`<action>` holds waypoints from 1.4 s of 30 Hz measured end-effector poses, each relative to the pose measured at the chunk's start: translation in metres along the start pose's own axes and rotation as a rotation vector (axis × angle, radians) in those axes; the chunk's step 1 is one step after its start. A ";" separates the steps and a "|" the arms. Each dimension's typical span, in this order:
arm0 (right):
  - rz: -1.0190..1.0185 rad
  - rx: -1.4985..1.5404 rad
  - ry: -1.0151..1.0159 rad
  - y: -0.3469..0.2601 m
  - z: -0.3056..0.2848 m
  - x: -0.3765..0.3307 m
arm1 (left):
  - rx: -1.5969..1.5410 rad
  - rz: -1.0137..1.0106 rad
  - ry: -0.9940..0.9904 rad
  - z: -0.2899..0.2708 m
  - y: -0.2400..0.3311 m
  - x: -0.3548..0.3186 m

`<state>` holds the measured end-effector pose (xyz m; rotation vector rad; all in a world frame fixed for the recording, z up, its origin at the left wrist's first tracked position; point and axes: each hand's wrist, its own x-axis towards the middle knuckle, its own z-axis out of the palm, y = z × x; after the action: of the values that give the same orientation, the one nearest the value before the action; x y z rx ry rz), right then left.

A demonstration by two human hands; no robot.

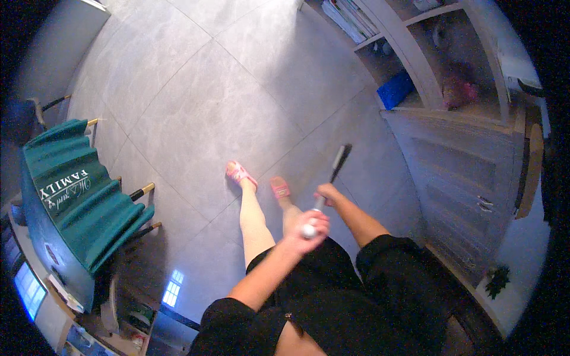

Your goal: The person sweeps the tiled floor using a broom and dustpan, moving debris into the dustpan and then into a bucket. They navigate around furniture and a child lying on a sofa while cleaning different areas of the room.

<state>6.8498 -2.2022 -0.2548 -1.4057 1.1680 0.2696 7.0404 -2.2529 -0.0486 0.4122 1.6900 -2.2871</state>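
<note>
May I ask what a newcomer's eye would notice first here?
Probably the pleated green cloth with white lettering, at the left. Next, near the centre, the slim dark-tipped rod gripped by the left hand and right hand. Pink slippers also stand out on the grey floor.

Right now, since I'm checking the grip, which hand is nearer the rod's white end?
The left hand, wrapped around the rod by its white end; the right hand grips it farther along, toward the black tip.

Left hand [318,222] grips a pole [339,164] at its pale knob [308,231]; right hand [326,194] grips farther along. Pink slippers [240,172] on tiled floor [178,107]. Green cloth [113,204] at left, cabinet [442,157] at right.
</note>
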 end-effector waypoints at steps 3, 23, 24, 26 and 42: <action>0.246 0.571 0.310 -0.094 -0.015 0.088 | 0.113 0.279 0.027 0.057 0.013 -0.072; 0.567 1.339 0.394 -0.294 -0.046 0.183 | 0.235 0.406 0.257 0.171 0.076 -0.225; 0.554 1.303 0.422 -0.324 -0.070 0.193 | 0.268 0.458 0.287 0.183 0.083 -0.235; 0.193 0.470 0.319 -0.330 -0.098 0.221 | 0.357 0.535 0.270 0.208 0.082 -0.243; 0.507 0.425 0.354 -0.253 -0.225 0.207 | 0.331 0.250 -0.078 0.252 0.059 -0.171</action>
<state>7.0311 -2.5511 -0.1993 -0.7857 1.7553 0.1125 7.2029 -2.5036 0.0346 0.5587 1.1509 -2.3576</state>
